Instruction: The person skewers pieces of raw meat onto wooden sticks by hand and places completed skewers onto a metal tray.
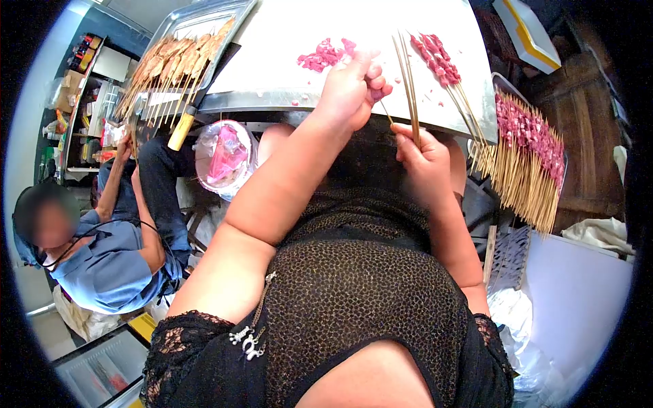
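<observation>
My left hand (350,87) is curled over the near edge of the white table (272,68), its fingers closed on a small piece of raw red meat, mostly hidden. A thin bamboo skewer (386,112) runs from there down to my right hand (423,160). That hand is closed around several bamboo skewers (408,81), whose bare upper parts stick up over the tabletop. Just beyond my left hand lies a loose pile of cut raw meat (325,56). To the right, a few threaded meat skewers (437,60) rest on the table, sticks toward me.
At right, many raw meat skewers (530,139) fill a tray. At left stands a metal tray (235,17) of browned skewers (180,61), near a wooden-handled tool (181,130). A lined bucket (224,160) sits below the table. A person in blue (112,262) sits at left.
</observation>
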